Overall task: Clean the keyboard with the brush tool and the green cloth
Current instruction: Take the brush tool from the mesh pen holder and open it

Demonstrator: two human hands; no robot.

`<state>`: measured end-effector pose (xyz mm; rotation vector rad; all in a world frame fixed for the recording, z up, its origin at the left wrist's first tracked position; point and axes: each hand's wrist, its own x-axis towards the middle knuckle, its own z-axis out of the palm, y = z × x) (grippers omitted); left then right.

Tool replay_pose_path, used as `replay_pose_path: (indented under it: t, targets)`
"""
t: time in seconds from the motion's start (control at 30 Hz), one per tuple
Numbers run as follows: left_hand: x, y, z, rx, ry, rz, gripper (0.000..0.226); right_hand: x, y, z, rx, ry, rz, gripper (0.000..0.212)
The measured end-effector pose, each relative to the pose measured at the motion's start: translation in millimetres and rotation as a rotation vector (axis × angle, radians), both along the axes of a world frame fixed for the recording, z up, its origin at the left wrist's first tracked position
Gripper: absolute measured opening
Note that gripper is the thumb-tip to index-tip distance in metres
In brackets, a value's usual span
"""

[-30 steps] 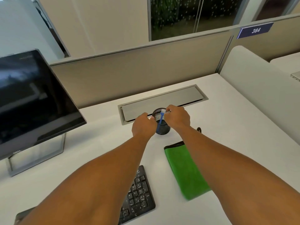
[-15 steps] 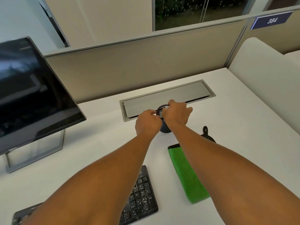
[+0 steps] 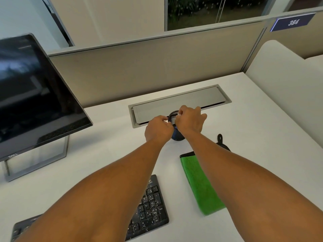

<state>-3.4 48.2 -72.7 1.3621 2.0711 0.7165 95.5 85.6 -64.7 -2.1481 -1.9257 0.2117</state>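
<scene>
A dark mesh cup [image 3: 176,135] is seen on the white table [image 3: 262,137], just in front of the grey cable hatch [image 3: 180,102]; its left side is clasped by the left hand [image 3: 158,131], while the right hand [image 3: 190,120] is held over its rim, fingers curled, though what that grip pinches cannot be told. The brush tool cannot be made out. The green cloth [image 3: 201,186] is laid nearer than the cup and to its right, and the black keyboard [image 3: 148,210] nearer still, partly hidden by the left forearm.
</scene>
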Motion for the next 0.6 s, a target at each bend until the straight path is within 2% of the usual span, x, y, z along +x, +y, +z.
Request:
replay_pose_path:
  t: [0.33, 0.47, 0.6]
  targets:
    - [-12, -13, 33, 0.063, -0.026, 0.005, 0.032, 11, -18, 50, 0.104, 0.292, 0.039, 0.020]
    - [-19, -28, 59, 0.118, -0.099, 0.028, 0.030, 6, -29, 83, 0.143, 0.344, 0.057, 0.027]
    - [-26, -50, 83, 0.198, -0.161, 0.035, 0.028, 0, -44, 102, 0.148, 0.507, 0.093, 0.037]
